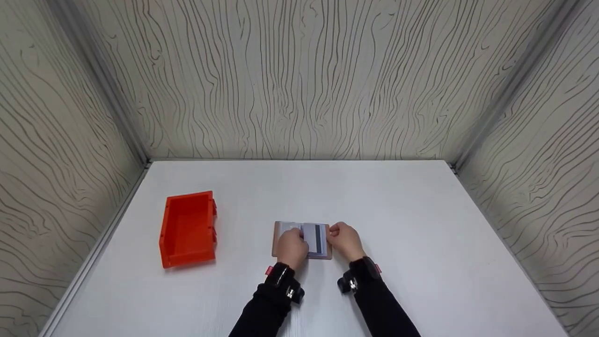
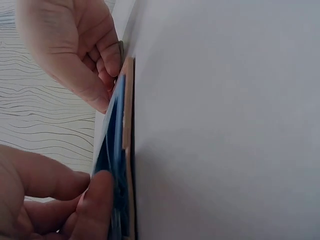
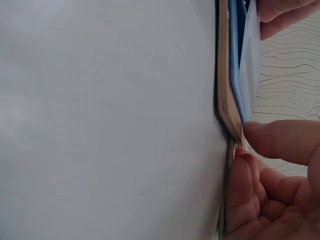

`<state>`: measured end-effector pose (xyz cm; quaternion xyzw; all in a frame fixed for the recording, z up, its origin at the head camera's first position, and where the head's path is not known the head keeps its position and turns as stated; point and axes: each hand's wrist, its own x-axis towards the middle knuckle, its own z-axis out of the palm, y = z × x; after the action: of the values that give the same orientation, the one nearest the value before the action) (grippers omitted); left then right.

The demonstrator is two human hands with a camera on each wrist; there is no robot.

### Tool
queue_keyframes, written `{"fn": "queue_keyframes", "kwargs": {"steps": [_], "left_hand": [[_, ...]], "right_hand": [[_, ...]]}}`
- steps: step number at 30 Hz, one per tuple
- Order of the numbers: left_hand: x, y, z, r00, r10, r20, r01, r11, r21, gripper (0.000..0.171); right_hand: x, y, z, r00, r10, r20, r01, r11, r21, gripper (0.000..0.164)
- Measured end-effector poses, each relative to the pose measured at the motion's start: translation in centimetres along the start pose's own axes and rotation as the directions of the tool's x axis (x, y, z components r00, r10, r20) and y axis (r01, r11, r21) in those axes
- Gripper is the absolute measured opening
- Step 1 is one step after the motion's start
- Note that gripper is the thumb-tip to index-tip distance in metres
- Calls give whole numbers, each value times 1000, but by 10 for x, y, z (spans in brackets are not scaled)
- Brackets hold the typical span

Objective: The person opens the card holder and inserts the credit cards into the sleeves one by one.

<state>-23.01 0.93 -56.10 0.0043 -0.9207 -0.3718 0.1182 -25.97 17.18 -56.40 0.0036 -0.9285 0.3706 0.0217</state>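
Note:
An open card holder (image 1: 329,257) with a tan cover lies on the white table in the head view. A card with a dark stripe (image 1: 318,239) shows on its right half. My left hand (image 1: 292,248) pinches the edge of a sleeve page (image 2: 104,145) between thumb and finger, and the page is raised off the cover on a slant. At the right edge of the cover my right hand (image 1: 346,239) pinches the holder, its thumb (image 3: 270,137) at the corner and its fingers curled below. Blue edges of the inner sleeves (image 3: 235,65) run along the tan cover.
To the left on the table (image 1: 398,196) stands a red-orange open bin (image 1: 189,229) with nothing in it. Walls with a wood-grain pattern (image 1: 299,79) rise at the back and both sides.

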Motion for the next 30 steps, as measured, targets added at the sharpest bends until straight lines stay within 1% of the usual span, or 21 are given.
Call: {"fn": "queue_keyframes", "kwargs": {"steps": [5,9,13,15,19,22,27,30], "left_hand": [[1,-2,1,1000,10,4,-10,999,-37,9],[1,-4,0,1000,18,4,-18,999,-47,9],[2,-5,-3,1000,13,5,-13,998,-64,8],[3,-6,-6,1000,8,2,-8,996,-85,10],[6,-9,-12,1000,-10,-13,8,993,-118,14],[9,-13,-18,999,-40,-25,36,992,-122,15],[15,-23,-30,992,-129,-12,127,983,-130,20],[17,-30,-38,986,-163,-18,160,979,-127,22]], "right_hand": [[0,1,0,1000,-17,-9,17,1000,-5,21],[-1,1,0,1000,-12,-5,12,1000,-1,22],[0,1,1,1000,3,0,-3,1000,3,22],[1,1,1,1000,19,2,-19,1000,9,22],[1,0,1,1000,23,5,-23,1000,11,22],[1,1,1,1000,18,4,-18,1000,9,22],[0,2,2,1000,11,1,-11,1000,17,23],[1,2,2,1000,13,3,-13,1000,18,22]]}}
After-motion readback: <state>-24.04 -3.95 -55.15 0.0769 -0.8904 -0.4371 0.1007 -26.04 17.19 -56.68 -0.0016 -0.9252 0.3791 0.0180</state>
